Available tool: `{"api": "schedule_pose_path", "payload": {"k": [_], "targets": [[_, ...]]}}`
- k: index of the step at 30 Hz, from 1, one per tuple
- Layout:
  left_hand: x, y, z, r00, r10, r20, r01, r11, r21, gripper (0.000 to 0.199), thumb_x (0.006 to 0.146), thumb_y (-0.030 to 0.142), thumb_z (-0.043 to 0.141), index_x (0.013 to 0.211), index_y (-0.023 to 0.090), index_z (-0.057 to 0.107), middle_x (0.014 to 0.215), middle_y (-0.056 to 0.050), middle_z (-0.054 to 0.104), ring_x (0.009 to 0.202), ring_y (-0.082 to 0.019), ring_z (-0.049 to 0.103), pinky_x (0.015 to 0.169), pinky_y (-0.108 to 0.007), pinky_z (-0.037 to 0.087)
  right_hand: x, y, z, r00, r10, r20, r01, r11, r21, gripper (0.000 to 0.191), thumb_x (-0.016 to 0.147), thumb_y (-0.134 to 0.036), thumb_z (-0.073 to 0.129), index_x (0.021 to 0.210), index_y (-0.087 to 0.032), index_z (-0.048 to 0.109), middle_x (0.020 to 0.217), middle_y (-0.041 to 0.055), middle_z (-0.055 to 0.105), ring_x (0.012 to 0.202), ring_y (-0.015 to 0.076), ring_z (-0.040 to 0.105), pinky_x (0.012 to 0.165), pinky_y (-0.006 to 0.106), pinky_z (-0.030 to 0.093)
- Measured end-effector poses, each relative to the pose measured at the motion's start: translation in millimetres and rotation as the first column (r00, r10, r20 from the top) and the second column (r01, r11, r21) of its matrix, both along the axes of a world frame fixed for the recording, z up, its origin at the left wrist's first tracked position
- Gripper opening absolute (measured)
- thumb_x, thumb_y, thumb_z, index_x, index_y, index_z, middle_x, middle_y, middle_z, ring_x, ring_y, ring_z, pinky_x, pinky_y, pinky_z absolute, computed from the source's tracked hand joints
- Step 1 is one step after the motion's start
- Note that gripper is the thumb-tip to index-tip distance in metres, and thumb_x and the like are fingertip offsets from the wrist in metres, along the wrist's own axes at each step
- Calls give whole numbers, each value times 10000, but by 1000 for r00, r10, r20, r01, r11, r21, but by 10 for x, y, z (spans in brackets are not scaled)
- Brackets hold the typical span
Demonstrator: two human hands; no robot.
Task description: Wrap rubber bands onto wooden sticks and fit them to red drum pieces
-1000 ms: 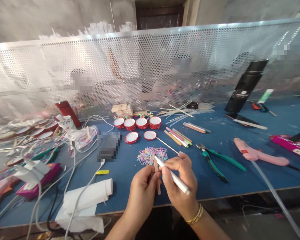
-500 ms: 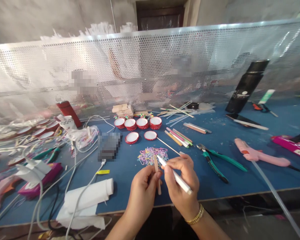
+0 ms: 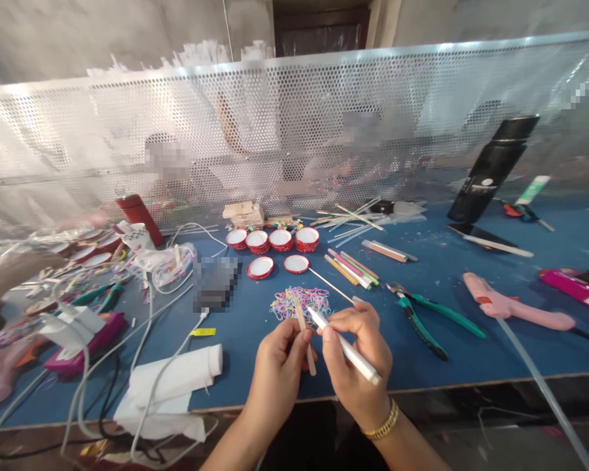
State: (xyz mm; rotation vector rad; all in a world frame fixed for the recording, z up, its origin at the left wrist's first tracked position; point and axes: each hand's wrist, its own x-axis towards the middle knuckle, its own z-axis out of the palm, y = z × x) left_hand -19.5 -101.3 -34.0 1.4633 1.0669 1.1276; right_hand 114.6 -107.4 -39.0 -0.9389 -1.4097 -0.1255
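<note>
My left hand (image 3: 281, 366) pinches a flat wooden popsicle stick (image 3: 300, 315) upright between thumb and fingers. In my right hand (image 3: 357, 353) is a white marker pen (image 3: 349, 356), its tip pointing toward the stick with a small gap between them. A thin stick (image 3: 330, 284) runs from behind my right fingers toward a red-rimmed lid. Just beyond both hands lies a heap of small pastel loops (image 3: 285, 302). Behind it are two red-rimmed white lids (image 3: 296, 263) and several short stacks of such lids (image 3: 281, 240).
Teal-handled pliers (image 3: 422, 318) and a pink glue gun (image 3: 515, 304) lie to the right, coloured glue sticks (image 3: 352, 268) ahead. A blurred phone (image 3: 216, 282), white roll (image 3: 177, 373) and tangled cables spread leftward. A perforated metal screen (image 3: 255, 124) borders the back; another person's arm (image 3: 14, 271) reaches in at left.
The popsicle stick has tilted leftward in my left hand, its top moving away from the marker tip. At far left, the other person's arm has come further into view.
</note>
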Motion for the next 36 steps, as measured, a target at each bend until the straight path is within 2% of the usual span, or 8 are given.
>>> {"api": "schedule_pose_path", "payload": {"k": [6,18,28,36], "targets": [[13,-18,3,1000,-10,-6,10,1000,-3,304,968,445,572,829,179,620,580,43,515,515,-102,458,498,-200,337,-3,-17,13,998,49,42,-48,999,-16,117,910,-129,590,865,-227,545,716,-50,660,664,142,651,1047,475,364],[37,-38,24,1000,-11,6,11,1000,-8,314,960,447,568,786,186,583,577,52,486,518,-96,420,495,-194,337,-23,-2,17,997,70,38,-69,997,-32,107,901,-124,605,882,-216,554,769,-37,687,708,142,680,1074,479,344],[36,-10,-9,1000,-10,21,11,1000,-16,329,964,449,570,765,186,565,564,48,506,492,-94,436,477,-197,327,-7,-5,-8,1000,-16,22,16,1000,-14,96,908,-131,605,884,-216,568,762,-32,663,708,145,660,1055,457,376],[35,-23,20,1000,-18,9,18,1000,1,336,962,455,561,758,188,552,571,50,486,509,-94,421,488,-196,339,-18,-5,8,997,56,50,-54,998,-29,95,904,-130,602,885,-213,560,777,-30,684,718,144,677,1070,484,354]]}}
